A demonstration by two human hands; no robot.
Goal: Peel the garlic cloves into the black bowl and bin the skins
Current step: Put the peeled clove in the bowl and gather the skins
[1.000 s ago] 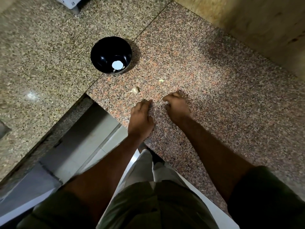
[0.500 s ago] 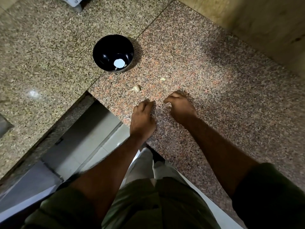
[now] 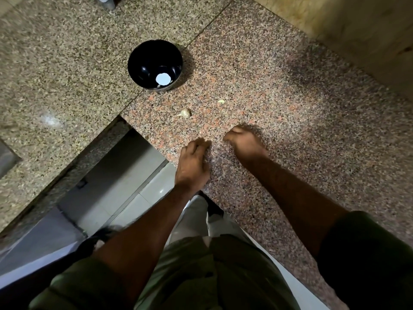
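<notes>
On granite counter (image 3: pixel 290 104): black bowl (image 3: pixel 143 57), garlic clove (image 3: pixel 185 113) nr hands (curled).

Left hand (image 3: pixel 193 163) knuckles up, fingers (image 3: pixel 201 143) curled under; right hand (image 3: pixel 244 142) fisted, just beside.

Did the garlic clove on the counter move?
No. The clove lies in the same spot below the bowl, near the counter corner; only the camera shifted.
</notes>
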